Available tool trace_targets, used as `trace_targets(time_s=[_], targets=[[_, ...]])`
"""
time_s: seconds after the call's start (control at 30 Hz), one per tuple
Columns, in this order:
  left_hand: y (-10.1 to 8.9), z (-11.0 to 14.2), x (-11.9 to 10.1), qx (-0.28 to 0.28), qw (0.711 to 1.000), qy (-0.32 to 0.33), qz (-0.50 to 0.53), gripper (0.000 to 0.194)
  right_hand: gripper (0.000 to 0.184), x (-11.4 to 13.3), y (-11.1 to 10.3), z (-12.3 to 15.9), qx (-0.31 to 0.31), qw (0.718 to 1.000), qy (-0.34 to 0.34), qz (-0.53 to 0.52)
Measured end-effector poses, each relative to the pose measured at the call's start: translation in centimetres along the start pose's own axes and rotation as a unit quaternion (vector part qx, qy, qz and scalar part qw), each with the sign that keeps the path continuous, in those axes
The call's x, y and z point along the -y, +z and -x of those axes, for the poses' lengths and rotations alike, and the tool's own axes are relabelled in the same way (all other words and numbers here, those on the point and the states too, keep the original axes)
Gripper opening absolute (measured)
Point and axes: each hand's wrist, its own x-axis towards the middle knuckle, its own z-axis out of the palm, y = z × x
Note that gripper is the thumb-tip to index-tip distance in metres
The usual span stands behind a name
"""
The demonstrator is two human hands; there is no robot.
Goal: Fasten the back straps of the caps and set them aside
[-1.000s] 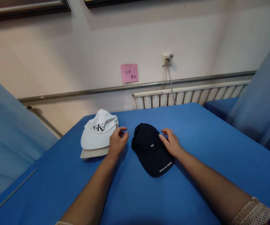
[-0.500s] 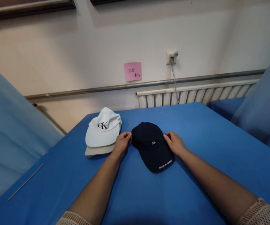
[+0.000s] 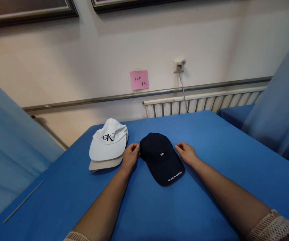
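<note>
A dark navy cap (image 3: 160,158) lies on the blue table (image 3: 209,140) with its peak pointing toward me. My left hand (image 3: 130,156) pinches the cap's left side, fingers closed on the fabric. My right hand (image 3: 187,153) grips the cap's right side the same way. To the left sits a white cap (image 3: 108,140) with a black logo, stacked on a beige cap (image 3: 104,164) whose peak shows beneath it.
A thin stick (image 3: 22,202) lies near the table's left edge. Blue fabric hangs at left (image 3: 6,140) and right (image 3: 282,110). A radiator (image 3: 202,102), a wall socket with cable (image 3: 178,65) and a pink note (image 3: 139,79) are on the wall behind.
My left hand moved right from beside the white cap and closed on the navy cap's left side. My right hand shifted to its right edge. The cap turned slightly.
</note>
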Motion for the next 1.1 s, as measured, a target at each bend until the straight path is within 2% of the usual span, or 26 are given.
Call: trace_targets(time_s=[0.17, 0.27, 0.33, 0.4, 0.47, 0.53, 0.63, 0.7, 0.77, 0.83, 0.9, 0.97, 1.0, 1.1], targets=[[-0.1, 0.2, -0.2, 0.001, 0.999, 0.002, -0.035, 0.031, 0.029, 0.3, -0.7, 0.1, 0.016, 0.999, 0.0, 0.036], [0.0, 0.1, 0.1, 0.017, 0.998, 0.029, -0.058, 0.028, 0.035, 0.4, -1.3, 0.3, 0.026, 0.998, 0.002, 0.05], [0.0, 0.0, 0.1, 0.017, 0.995, 0.05, -0.082, 0.026, 0.032, 0.8, -1.6, 0.7, 0.008, 1.0, -0.013, 0.026], [-0.1, 0.2, -0.2, -0.013, 0.991, 0.07, -0.11, 0.025, 0.026, 1.5, -1.7, 1.4, -0.025, 0.998, -0.057, -0.02], [-0.1, 0.8, -1.0, -0.055, 0.983, 0.111, -0.136, 0.023, 0.022, 2.6, -1.8, 2.4, -0.05, 0.991, -0.116, -0.053], [-0.1, 1.8, -2.1, -0.07, 0.968, 0.18, -0.16, 0.018, 0.021, 3.8, -2.0, 3.3, -0.047, 0.984, -0.163, -0.049], [0.3, 3.5, -3.7, -0.025, 0.944, 0.269, -0.188, 0.011, 0.026, 5.1, -2.2, 4.1, -0.028, 0.982, -0.183, -0.03], [0.7, 4.4, -4.3, 0.01, 0.936, 0.294, -0.193, 0.008, 0.032, 5.4, -2.4, 4.5, -0.025, 0.988, -0.142, -0.051], [1.0, 5.0, -4.4, 0.03, 0.936, 0.298, -0.187, 0.008, 0.037, 5.1, -2.5, 5.4, -0.016, 0.992, -0.066, -0.11], [1.1, 5.1, -4.1, 0.039, 0.941, 0.287, -0.176, 0.009, 0.038, 4.3, -2.9, 7.3, 0.01, 0.983, 0.017, -0.184], [1.0, 4.9, -3.7, 0.045, 0.947, 0.271, -0.166, 0.01, 0.031, 3.5, -3.4, 10.0, 0.025, 0.964, 0.097, -0.247], [0.9, 4.7, -3.3, 0.048, 0.951, 0.261, -0.159, 0.01, 0.027, 3.0, -4.0, 12.9, -0.008, 0.927, 0.202, -0.317], [0.8, 4.6, -3.3, 0.047, 0.952, 0.26, -0.157, 0.01, 0.031, 3.1, -4.2, 14.2, -0.008, 0.897, 0.249, -0.366], [0.6, 4.3, -3.4, 0.023, 0.951, 0.267, -0.151, 0.01, 0.034, 3.8, -4.2, 16.1, 0.062, 0.778, 0.33, -0.53]])
